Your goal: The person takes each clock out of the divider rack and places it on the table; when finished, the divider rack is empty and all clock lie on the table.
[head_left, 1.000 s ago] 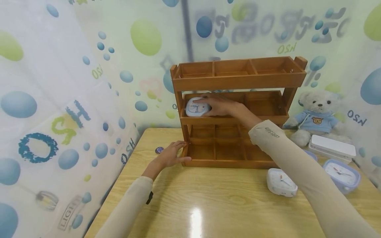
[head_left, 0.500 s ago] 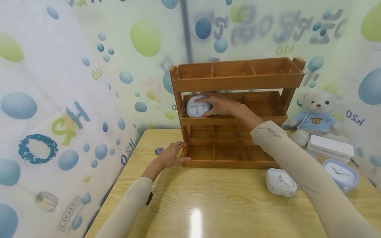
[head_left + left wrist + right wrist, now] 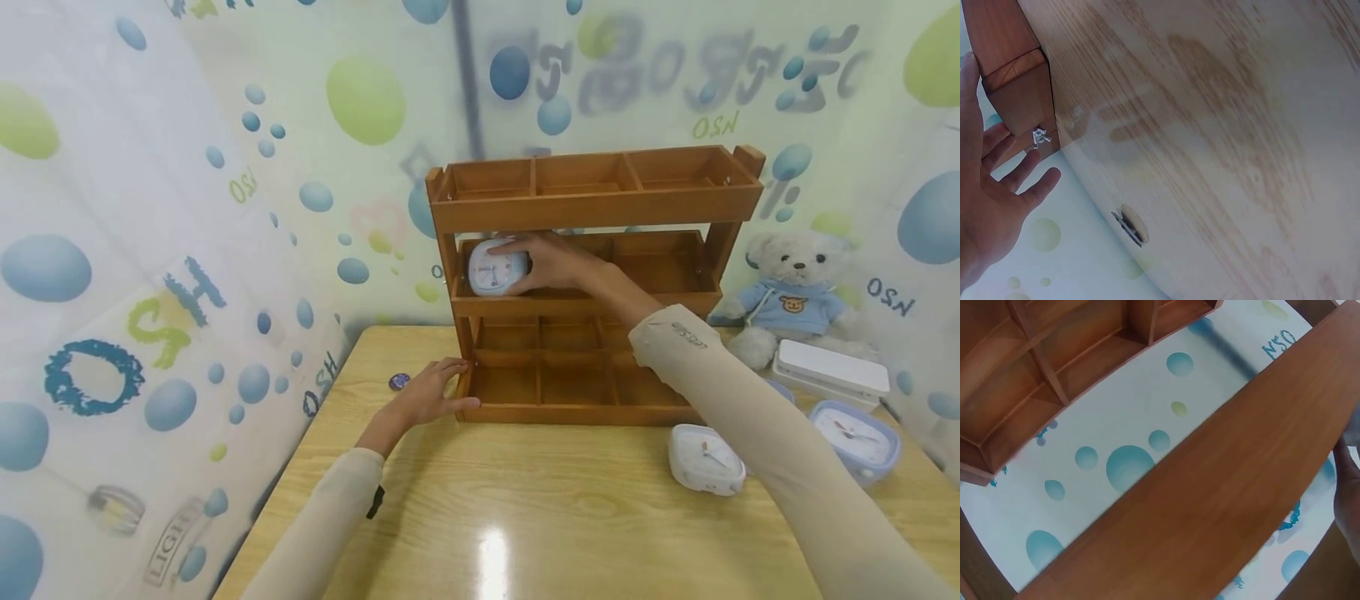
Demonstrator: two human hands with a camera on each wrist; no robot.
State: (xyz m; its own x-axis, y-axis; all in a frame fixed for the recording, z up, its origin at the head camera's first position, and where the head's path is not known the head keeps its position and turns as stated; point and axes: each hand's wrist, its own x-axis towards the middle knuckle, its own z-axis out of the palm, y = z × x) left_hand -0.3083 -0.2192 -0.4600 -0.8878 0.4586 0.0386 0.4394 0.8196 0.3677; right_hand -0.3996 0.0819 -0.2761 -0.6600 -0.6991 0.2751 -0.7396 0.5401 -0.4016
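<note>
A white and pale-blue alarm clock [image 3: 495,268] stands in the left end of the middle tier of a brown wooden shelf [image 3: 592,208]. My right hand [image 3: 551,262] grips that clock from its right side, thumb low and fingers over the top. At the shelf's lower left corner, my left hand [image 3: 429,393] rests with fingers spread against the side. In the left wrist view the left hand [image 3: 997,200] has its fingertips by the shelf's wooden end [image 3: 1019,94]. The right wrist view mostly shows a shelf board [image 3: 1210,481], with part of the right hand [image 3: 1347,494] at its edge.
A white clock [image 3: 705,460] and a lilac clock [image 3: 857,442] stand at right on the wooden table [image 3: 570,525]. Behind them are a white box [image 3: 832,368] and a teddy bear [image 3: 795,292] in a blue hoodie. Left of the shelf lies a small purple disc [image 3: 399,381].
The clock in my right hand has turned slightly more upright within the middle tier. My left hand keeps its place at the shelf's corner; the head view has shifted slightly.
</note>
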